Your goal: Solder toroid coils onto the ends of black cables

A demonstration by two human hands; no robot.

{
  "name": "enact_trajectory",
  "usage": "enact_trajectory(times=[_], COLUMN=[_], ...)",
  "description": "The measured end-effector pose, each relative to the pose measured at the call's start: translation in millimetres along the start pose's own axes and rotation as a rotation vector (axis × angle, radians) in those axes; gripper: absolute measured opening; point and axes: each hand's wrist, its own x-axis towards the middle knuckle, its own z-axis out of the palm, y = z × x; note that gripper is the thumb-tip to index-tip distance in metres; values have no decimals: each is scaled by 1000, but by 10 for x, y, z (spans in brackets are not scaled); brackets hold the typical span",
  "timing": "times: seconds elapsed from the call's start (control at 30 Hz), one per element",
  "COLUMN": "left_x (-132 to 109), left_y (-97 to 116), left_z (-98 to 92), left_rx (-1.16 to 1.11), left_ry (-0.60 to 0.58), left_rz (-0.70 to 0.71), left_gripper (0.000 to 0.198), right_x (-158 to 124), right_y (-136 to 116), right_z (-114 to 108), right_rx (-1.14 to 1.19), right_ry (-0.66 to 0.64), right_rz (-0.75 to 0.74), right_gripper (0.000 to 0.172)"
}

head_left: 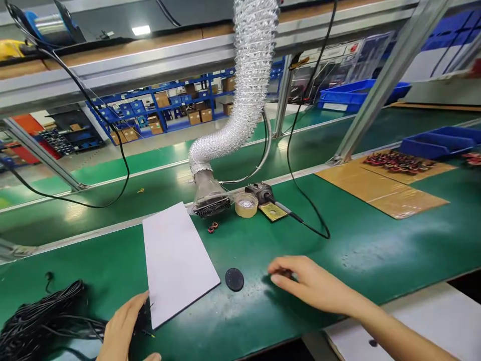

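Note:
My right hand [306,281] is over the green bench, fingers curled and thumb closed toward them. Between them is a small dark reddish piece [286,273], mostly hidden; its kind is unclear. To its left lies a round black disc [235,279]. My left hand [122,326] is at the lower left beside a white board [178,265], fingers stretched and thumb apart. Under it passes a black cable from a bundle of black cables [45,316]; thin wire ends show just right of the fingers. Two small copper-wound ring coils [213,227] lie beyond the board's right edge.
Behind the coils stand a fume extraction nozzle [212,200] on a silver duct [253,65], a tape roll [246,205] and a soldering iron [281,206] in its holder. Its black cord loops over the bench. Cardboard [383,193] with many coils and blue bins [439,143] are at right.

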Motion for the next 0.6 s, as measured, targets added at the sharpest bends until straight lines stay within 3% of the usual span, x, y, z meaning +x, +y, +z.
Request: enact_trajectory(times=[0.1,0.17,0.3,0.43,0.6], left_x=[257,505,1016,1275,1275], left_y=[256,482,975,1268,1191], left_z=[-203,-308,-322,-92,209], left_rx=[-50,-82,-121,-1,216], left_ry=[-66,-116,-259,-380,-479], left_rz=[66,107,163,184,44], left_gripper=[72,56,46,54,75], right_x=[605,999,1618,1877,1848], right_y=[60,100,133,111,147], right_z=[147,287,503,598,612], right_rx=[-56,-97,-200,-292,-323], right_ry=[40,73,97,78,66], right_rz=[-35,-44,-19,1,-23], right_gripper=[13,17,35,36,31])
